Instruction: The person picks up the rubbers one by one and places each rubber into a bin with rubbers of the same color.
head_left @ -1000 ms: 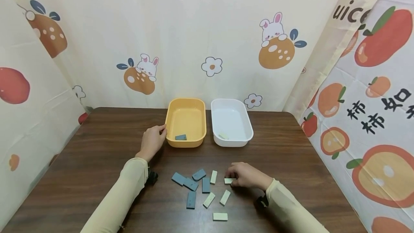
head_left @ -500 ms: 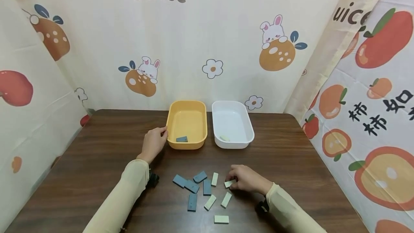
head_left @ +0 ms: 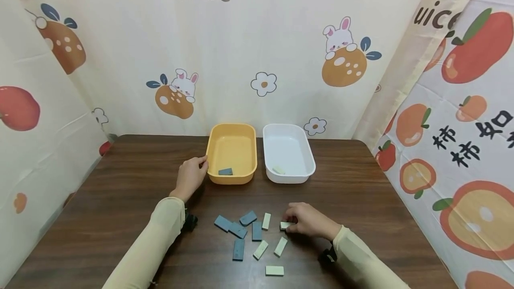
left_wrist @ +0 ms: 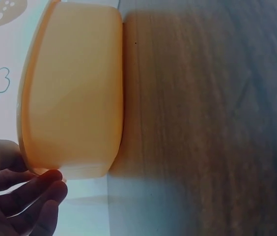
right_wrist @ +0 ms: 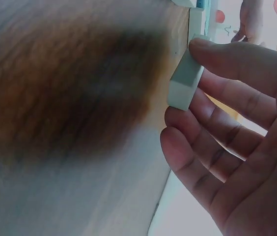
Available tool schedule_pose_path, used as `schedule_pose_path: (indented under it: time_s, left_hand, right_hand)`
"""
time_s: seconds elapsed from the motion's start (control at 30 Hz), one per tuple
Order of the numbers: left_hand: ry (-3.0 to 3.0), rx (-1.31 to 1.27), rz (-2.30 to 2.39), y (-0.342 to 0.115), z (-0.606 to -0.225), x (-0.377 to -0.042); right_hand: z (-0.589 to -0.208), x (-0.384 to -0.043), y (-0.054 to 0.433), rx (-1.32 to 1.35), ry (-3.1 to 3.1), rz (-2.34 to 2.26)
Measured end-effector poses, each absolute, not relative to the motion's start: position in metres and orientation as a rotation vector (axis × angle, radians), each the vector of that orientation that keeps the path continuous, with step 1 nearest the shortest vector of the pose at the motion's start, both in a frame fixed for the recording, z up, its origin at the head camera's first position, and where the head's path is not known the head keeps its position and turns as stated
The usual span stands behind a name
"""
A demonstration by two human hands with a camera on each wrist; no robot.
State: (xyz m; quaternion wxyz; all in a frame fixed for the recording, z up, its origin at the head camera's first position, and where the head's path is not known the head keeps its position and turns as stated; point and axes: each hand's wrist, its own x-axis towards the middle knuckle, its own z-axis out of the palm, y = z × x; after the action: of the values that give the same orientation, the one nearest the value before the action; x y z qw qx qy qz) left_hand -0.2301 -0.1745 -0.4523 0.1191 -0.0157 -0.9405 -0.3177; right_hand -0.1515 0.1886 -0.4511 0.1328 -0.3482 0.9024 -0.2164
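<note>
In the head view, my left hand [head_left: 189, 178] pinches the left rim of a yellow plastic bin [head_left: 231, 180]. The left wrist view has its thumb and fingers at the rim of the bin [left_wrist: 74, 88]. My right hand [head_left: 310, 221] holds a small pale green rectangular block [head_left: 285, 225] low over the table. Seen from the right wrist, the block [right_wrist: 186, 78] is pinched between thumb and fingers. Just left of that hand lie several loose pale green blocks [head_left: 280, 246] and several flat blue-grey blocks [head_left: 238, 249].
A white bin [head_left: 290, 179] stands right of the yellow one, with one pale green block [head_left: 279, 170] in it. The yellow bin contains one blue-grey block [head_left: 225, 171]. Both stand near the back edge of the brown wooden table [head_left: 132, 168], before a printed curtain [head_left: 225, 43].
The pale green block in my right hand tilted, then came level again in the fingers. My left hand has kept its hold on the yellow bin's rim.
</note>
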Motion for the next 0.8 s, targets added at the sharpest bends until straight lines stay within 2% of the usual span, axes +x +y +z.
schedule_pose_path:
  time_s: [0.8]
  left_hand:
    - [-2.73,-0.04,-0.922,-0.176,-0.456,-0.233]
  right_hand:
    - [-0.413,-0.18,0.193,-1.019,2.745,-0.704]
